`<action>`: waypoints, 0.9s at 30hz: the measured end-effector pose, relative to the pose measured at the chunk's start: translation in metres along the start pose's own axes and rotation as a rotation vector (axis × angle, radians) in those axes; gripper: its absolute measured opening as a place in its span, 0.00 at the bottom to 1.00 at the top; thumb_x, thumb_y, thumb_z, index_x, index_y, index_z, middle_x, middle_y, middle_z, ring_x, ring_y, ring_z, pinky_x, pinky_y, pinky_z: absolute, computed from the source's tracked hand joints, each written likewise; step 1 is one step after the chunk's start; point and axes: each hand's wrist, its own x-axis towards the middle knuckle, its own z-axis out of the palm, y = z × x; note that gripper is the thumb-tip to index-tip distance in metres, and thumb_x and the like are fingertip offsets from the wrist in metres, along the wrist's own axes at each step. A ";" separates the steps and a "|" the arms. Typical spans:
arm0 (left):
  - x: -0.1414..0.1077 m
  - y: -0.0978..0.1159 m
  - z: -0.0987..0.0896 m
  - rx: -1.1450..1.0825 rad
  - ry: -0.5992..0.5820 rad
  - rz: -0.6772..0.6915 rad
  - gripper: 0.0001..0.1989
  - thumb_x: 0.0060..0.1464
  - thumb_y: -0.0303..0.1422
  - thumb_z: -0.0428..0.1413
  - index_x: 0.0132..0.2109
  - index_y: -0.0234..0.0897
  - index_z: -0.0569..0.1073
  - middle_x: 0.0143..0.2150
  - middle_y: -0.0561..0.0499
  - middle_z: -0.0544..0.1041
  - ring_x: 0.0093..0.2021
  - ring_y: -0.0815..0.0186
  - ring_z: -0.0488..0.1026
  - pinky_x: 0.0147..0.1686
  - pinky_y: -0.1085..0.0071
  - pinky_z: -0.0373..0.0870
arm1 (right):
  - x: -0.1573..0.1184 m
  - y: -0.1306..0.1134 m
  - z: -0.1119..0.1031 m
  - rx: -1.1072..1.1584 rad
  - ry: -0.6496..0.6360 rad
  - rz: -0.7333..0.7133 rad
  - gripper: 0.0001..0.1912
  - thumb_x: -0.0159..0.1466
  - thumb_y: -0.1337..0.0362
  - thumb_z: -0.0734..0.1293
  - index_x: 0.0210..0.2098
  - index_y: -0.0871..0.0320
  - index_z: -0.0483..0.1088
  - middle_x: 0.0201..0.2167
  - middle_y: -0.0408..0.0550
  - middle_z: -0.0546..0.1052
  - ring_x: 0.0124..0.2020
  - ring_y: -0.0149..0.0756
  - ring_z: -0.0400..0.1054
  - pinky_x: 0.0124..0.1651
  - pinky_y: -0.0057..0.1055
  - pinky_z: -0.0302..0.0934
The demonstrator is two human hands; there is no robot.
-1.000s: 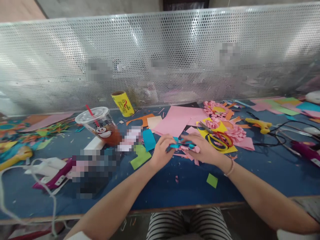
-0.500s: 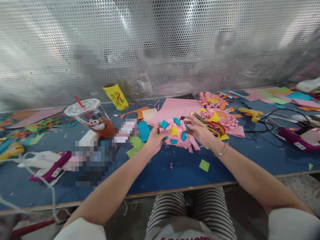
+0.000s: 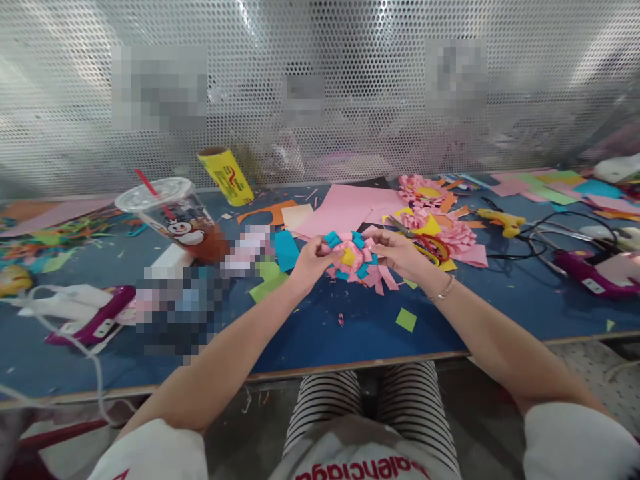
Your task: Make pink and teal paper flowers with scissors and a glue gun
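Between my two hands is a paper flower (image 3: pixel 350 257) with pink and blue looped petals around a yellow centre. My left hand (image 3: pixel 316 261) grips its left side, thumb on top near the centre. On the right edge, the fingers of my right hand (image 3: pixel 393 251) pinch a petal. Pink paper strips (image 3: pixel 383 279) lie under and beside the flower. Just past my right hand are scissors (image 3: pixel 431 248) with red and yellow handles, partly covered by it. Other pink paper flowers (image 3: pixel 425 192) rest behind them.
A plastic drink cup (image 3: pixel 183 223) with a red straw and a yellow tube (image 3: pixel 227 177) stand at the left. Purple power strips (image 3: pixel 103 320) with cables lie at both sides. A yellow glue gun (image 3: pixel 501 221) is at the right; a green paper square (image 3: pixel 407 320) lies near the front edge.
My right hand has closed in on the flower's right edge and now pinches a petal there. My left hand keeps its hold. The whole view has shifted slightly.
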 end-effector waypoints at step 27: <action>0.004 0.022 -0.015 -0.330 -0.222 -0.217 0.28 0.35 0.23 0.60 0.48 0.42 0.67 0.36 0.54 0.71 0.21 0.77 0.64 0.18 0.79 0.60 | 0.012 -0.011 -0.049 -0.643 0.336 -0.321 0.10 0.59 0.57 0.65 0.31 0.58 0.67 0.30 0.47 0.72 0.31 0.34 0.68 0.37 0.34 0.64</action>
